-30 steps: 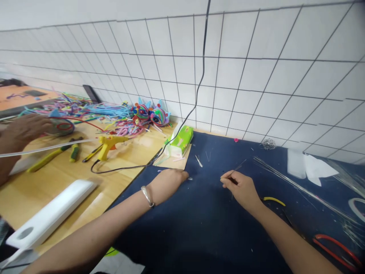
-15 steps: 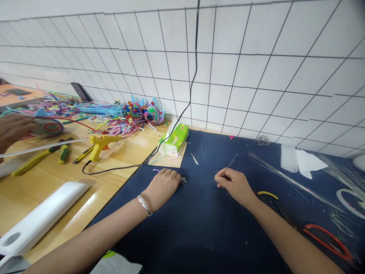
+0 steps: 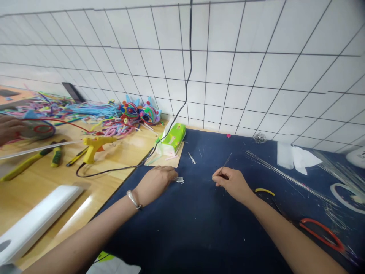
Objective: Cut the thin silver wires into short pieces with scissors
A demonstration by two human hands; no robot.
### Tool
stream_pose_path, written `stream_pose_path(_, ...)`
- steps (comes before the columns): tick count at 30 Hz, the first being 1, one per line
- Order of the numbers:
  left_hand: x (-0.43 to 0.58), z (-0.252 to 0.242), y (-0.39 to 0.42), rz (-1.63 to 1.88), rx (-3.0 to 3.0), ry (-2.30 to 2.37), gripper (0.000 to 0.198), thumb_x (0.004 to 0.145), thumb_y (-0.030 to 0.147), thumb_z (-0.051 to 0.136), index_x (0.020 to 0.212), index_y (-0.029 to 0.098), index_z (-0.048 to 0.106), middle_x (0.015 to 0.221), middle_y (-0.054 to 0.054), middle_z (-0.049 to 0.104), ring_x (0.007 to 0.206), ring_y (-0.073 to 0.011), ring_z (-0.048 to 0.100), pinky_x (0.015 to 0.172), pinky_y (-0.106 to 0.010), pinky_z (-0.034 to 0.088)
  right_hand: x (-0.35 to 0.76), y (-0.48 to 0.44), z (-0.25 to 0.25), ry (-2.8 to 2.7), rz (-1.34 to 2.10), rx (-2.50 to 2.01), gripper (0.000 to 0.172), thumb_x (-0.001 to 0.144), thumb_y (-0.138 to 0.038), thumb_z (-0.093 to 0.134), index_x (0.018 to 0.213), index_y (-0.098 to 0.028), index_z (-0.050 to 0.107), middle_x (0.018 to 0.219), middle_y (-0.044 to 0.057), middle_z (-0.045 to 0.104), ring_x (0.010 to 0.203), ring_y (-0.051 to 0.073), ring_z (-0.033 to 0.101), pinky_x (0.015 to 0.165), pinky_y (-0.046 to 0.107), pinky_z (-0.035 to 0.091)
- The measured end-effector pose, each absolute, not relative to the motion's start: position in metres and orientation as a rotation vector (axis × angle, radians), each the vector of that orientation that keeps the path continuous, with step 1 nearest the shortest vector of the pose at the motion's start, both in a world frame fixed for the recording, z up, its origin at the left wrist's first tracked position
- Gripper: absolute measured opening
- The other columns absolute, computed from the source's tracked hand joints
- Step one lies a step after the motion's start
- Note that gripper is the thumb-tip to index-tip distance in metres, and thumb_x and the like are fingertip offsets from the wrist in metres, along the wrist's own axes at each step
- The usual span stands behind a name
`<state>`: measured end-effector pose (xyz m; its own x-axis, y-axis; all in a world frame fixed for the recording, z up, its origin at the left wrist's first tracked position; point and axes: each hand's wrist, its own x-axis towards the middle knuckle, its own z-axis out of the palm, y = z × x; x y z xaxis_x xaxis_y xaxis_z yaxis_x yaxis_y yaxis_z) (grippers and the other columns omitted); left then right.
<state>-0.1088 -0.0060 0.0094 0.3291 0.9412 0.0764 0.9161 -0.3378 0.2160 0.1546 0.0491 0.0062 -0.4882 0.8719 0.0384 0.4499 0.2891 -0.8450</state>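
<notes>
On the dark blue mat (image 3: 199,220), my left hand (image 3: 155,182) has its fingers curled together over a small bundle of short wires (image 3: 179,180). The wire ends stick out to the right of the fingers; the fingertips themselves are hidden. My right hand (image 3: 229,180) is closed in a pinch on a few thin wires (image 3: 227,160), which slant up and away from the fingers. Between and beyond the hands lie a little pile of short wires (image 3: 192,158) and a couple of loose pieces (image 3: 201,153).
Long wires (image 3: 279,169), yellow-handled pliers (image 3: 265,191) and red-handled scissors (image 3: 322,232) lie right. A tissue pack (image 3: 173,139) stands at the back. Left are a yellow glue gun (image 3: 95,146) with its cord, a white case (image 3: 42,220), and another person's hand (image 3: 10,129).
The view has shifted slightly. My left hand has drawn a little left, so more of the short wires show beside its fingers. My right hand keeps its pinch on the thin wires.
</notes>
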Motion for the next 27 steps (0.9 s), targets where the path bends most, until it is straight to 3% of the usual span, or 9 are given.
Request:
stream_pose_path(5,-0.055,0.007,0.007,0.661,2.228,1.337,0.019,0.08,0.021,0.049,0.093,0.021,0.062,0.09,-0.002,0.063,0.084,-0.0139,0.056,0.078,-0.024,0.041,0.158,0.05,0.013,-2.1,1.027,-1.168,0.011,0.074,-0.024,0.052,0.074,-0.019,0.061,0.063,-0.001,0.06,0.06,0.011,0.056,0.058,0.021,0.041)
stream_pose_path(10,-0.006,-0.013,0.025,0.853,1.835,1.291,0.007,0.071,0.022,0.058,0.075,0.018,0.062,0.068,0.002,0.061,0.064,-0.0117,0.055,0.058,-0.02,0.041,0.161,0.05,0.016,-2.127,0.946,-1.175,0.01,0.074,-0.023,0.053,0.071,-0.019,0.062,0.067,-0.002,0.061,0.062,0.01,0.054,0.056,0.02,0.038)
stream_pose_path(18,-0.002,-0.034,0.029,0.89,1.506,1.284,0.016,0.072,0.027,0.056,0.063,0.014,0.059,0.055,0.002,0.057,0.052,-0.0098,0.053,0.051,-0.019,0.038,0.157,0.054,0.006,-2.177,0.941,-1.172,0.009,0.073,-0.02,0.055,0.07,-0.02,0.063,0.068,-0.003,0.062,0.064,0.01,0.054,0.06,0.021,0.037)
stream_pose_path(27,-0.001,-0.045,0.027,0.947,1.514,1.228,0.01,0.073,0.023,0.055,0.069,0.015,0.058,0.062,0.001,0.058,0.058,-0.0108,0.057,0.056,-0.02,0.042,0.158,0.052,0.017,-2.164,0.914,-1.157,0.01,0.076,-0.024,0.054,0.075,-0.02,0.063,0.074,-0.002,0.063,0.068,0.01,0.055,0.063,0.02,0.038)
